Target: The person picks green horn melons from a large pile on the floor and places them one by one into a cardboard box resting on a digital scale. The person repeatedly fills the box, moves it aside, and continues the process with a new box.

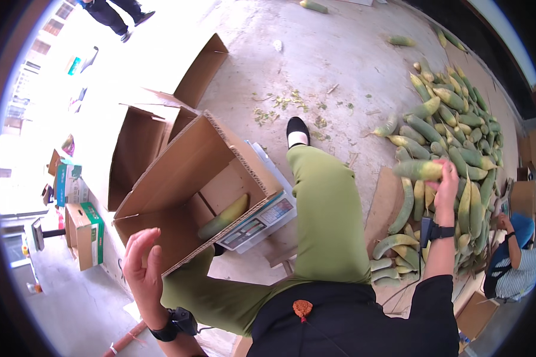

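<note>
A green radish (415, 170) with a pale end is in my right hand (445, 183), held by that end over the near side of a large pile of green radishes (460, 120). My left hand (143, 263) is empty, fingers apart, beside the near left corner of an open cardboard box (178, 174); whether it touches the box I cannot tell. Inside that box lies one green radish (223, 216), along the right wall. The box rests on a weighing scale (259, 223) with a display panel, between my legs.
Open cardboard cartons (138, 156) stand beyond the box. Printed boxes (85, 236) are at far left. Leaf scraps (290, 101) litter the concrete floor. A person in a blue head covering (513, 263) is at far right; another person's legs (111, 18) show at upper left.
</note>
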Tool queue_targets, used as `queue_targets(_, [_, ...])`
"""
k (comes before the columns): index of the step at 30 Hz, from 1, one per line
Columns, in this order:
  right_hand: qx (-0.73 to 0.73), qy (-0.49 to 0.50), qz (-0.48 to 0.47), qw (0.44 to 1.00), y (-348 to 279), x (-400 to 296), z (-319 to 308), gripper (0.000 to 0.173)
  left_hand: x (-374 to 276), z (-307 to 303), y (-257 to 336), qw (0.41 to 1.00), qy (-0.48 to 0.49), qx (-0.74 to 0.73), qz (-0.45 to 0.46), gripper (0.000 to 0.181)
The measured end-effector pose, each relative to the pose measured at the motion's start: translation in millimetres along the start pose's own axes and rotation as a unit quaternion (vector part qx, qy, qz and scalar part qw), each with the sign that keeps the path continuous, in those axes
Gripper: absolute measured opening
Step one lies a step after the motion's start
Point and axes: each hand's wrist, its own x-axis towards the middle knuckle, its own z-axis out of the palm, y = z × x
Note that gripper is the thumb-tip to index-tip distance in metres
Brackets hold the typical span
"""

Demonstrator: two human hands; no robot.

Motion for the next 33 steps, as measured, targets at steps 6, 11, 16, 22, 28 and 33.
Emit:
queue_targets(6, [0.246, -0.255, -0.150, 0.923, -154.1, -36.4, 103.6, 0.035, 29.0, -17.2, 17.8, 0.997, -0.021, 0.031, 0.066, 0.027])
queue_targets(11, [0.420, -0.447, -0.096, 0.784, -217.5, -96.0, 206.3, 0.038, 48.8, -37.2, 30.5, 0.993, -0.031, 0.040, 0.107, 0.043])
queue_targets(16, [0.299, -0.586, -0.039, 0.752, -215.3, -161.9, 293.2, 0.037, 77.0, -26.2, 27.2, 0.973, -0.159, 0.043, 0.159, 0.064])
queue_targets(22, [0.213, -0.616, 0.030, 0.758, -180.3, -174.7, 337.3, 0.027, 99.2, 4.0, -10.0, 0.927, -0.370, -0.030, 0.045, 0.061])
queue_targets(28, [0.048, -0.429, -0.237, 0.871, -173.0, -154.4, 335.0, 0.025, 120.5, 41.3, -80.5, 0.867, -0.486, 0.105, -0.039, 0.063])
queue_targets(33, [-0.091, -0.428, -0.402, 0.804, -156.6, -149.6, 343.2, 0.028, 124.3, 91.9, -157.2, 0.813, -0.558, 0.149, -0.070, 0.071])
